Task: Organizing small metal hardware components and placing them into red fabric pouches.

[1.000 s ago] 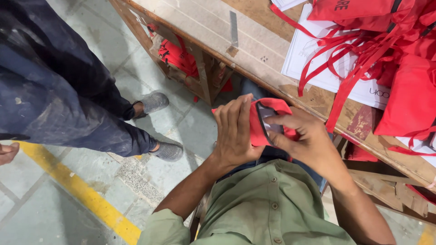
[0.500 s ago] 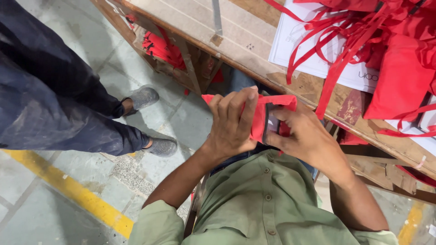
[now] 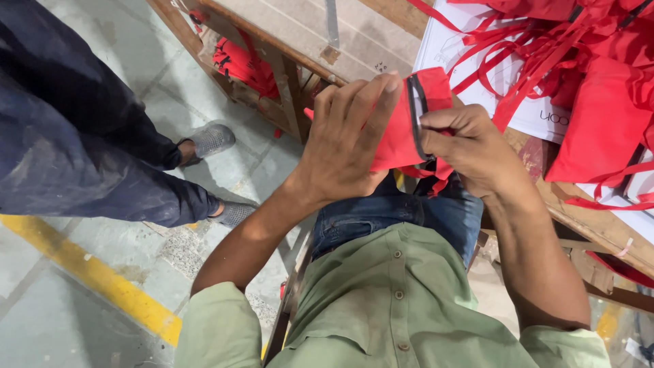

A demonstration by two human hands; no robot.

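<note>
I hold a small red fabric bag [image 3: 402, 133] with a dark trimmed edge in front of my body, just above my lap. My left hand [image 3: 347, 140] wraps its fingers over the bag's left side. My right hand [image 3: 470, 146] pinches the dark edge on its right side, and red straps hang below it. Both hands grip the same bag.
A wooden table [image 3: 300, 51] stands ahead, with a heap of red bags and straps [image 3: 586, 61] on white sheets [image 3: 545, 116] at the right. More red bags [image 3: 238, 61] lie under it. Another person's legs [image 3: 88, 150] stand at the left, near a yellow floor line [image 3: 102, 279].
Both hands have lifted the red bag a little toward the table and turned it, so its dark edge now faces up. The other person's legs kept their place.
</note>
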